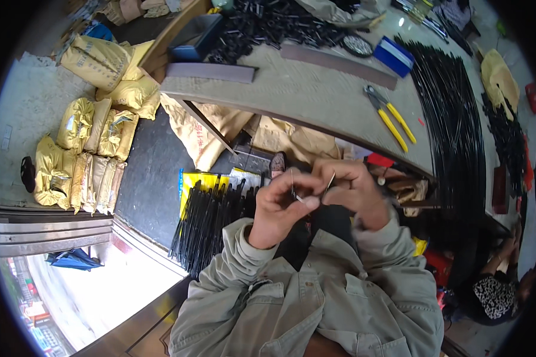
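Note:
My left hand (280,208) and my right hand (352,189) are close together in front of my chest, both with fingers bent in a pinch. A thin dark, wire-like piece (293,187) shows at the fingers of my left hand. Between the right thumb and forefinger sticks up a slim pale sliver (330,181), too small to name. Left of my lap stands a bundle of long black rods (205,223), near my left forearm. Pliers with yellow handles (393,119) lie on the table (315,98) beyond my hands.
Small black parts (256,27) are heaped at the table's back, beside a dark blue bin (196,38). Long black rods (449,113) cover its right side, near a blue box (394,56). Yellow sacks (95,128) line the left floor. Another person (494,294) is at lower right.

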Demonstrator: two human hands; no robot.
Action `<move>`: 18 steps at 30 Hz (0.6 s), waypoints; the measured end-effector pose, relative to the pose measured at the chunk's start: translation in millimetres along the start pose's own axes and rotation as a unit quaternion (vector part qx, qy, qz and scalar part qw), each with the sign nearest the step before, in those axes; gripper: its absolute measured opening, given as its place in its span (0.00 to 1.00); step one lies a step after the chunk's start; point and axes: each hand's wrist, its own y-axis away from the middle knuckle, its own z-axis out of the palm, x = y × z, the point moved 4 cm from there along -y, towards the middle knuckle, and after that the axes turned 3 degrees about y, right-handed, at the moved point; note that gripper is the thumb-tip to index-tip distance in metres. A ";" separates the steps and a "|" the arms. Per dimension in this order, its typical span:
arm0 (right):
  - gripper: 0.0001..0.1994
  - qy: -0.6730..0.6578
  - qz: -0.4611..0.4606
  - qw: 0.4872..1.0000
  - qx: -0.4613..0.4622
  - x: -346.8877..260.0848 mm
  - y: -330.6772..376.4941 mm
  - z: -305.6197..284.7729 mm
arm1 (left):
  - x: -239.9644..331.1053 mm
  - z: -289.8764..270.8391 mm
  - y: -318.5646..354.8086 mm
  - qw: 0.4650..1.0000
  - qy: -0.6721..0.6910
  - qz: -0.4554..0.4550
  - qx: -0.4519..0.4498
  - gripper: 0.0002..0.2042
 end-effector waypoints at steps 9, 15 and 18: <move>0.11 0.439 0.101 0.889 0.083 77.6 -241.2 -33.8 | 5.1 -19.8 -10.4 1.000 -0.015 -0.013 0.011 0.07; 0.11 0.589 0.084 0.801 0.065 114.8 -276.9 -11.4 | 5.1 -26.0 -7.3 0.999 0.005 -0.031 -0.027 0.08; 0.10 0.580 0.089 0.807 0.063 123.2 -264.2 -29.3 | 0.3 -25.5 -12.0 0.998 0.030 -0.025 -0.038 0.08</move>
